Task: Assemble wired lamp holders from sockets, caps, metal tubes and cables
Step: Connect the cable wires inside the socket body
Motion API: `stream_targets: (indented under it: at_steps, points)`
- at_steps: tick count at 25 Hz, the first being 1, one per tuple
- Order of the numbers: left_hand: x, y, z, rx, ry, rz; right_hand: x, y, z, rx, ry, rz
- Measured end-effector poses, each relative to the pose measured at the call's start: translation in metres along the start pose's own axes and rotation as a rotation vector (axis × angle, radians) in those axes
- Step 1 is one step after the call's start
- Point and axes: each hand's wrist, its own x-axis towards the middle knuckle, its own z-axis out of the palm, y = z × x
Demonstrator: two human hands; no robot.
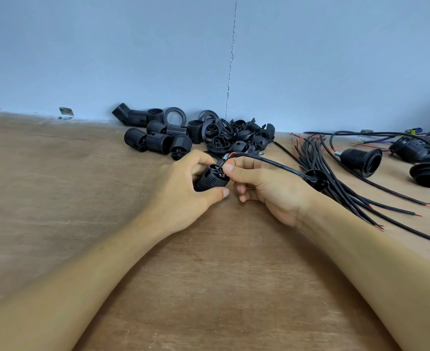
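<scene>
The black ribbed socket [210, 182] sits above the middle of the desk [209, 274], nearer its far edge than its near one, lying on its side with its wired end turned toward the right. The left grip [183, 183] is closed round it: the fingers curl over the top and the thumb [224, 192] presses in from below. The left forearm comes in from the near left corner.

The right grip [267, 183] meets the socket's end, its thumb and forefinger pinching the red and black wire ends there; the lower fingers are curled into the palm. A black cable [272, 163] runs from that pinch over the back of the right grip and passes through a black cap [316, 179] just beside the wrist.

Along the far edge, against the blue wall [133, 59], lies a heap of loose sockets [155, 138], with rings and caps [234, 135] piled to its right. A bundle of black cables [335, 188] fans out toward the right edge. Beyond it lie wired lamp holders [363, 162].
</scene>
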Motion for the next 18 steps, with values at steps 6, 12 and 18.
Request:
stream_targets:
  at_steps: [6,12,18]
  points:
    - [-0.0007,-0.0017,0.0,-0.009,-0.014,-0.006,0.001,0.0013,0.0006,0.014,0.012,-0.002]
    - [-0.0009,-0.0027,0.0004,-0.017,-0.004,0.001,-0.0013,0.0041,0.0043,-0.035,0.08,-0.081]
    - [-0.0003,-0.0015,0.0043,-0.052,0.037,-0.002,-0.0028,0.0073,0.0098,-0.13,0.21,-0.176]
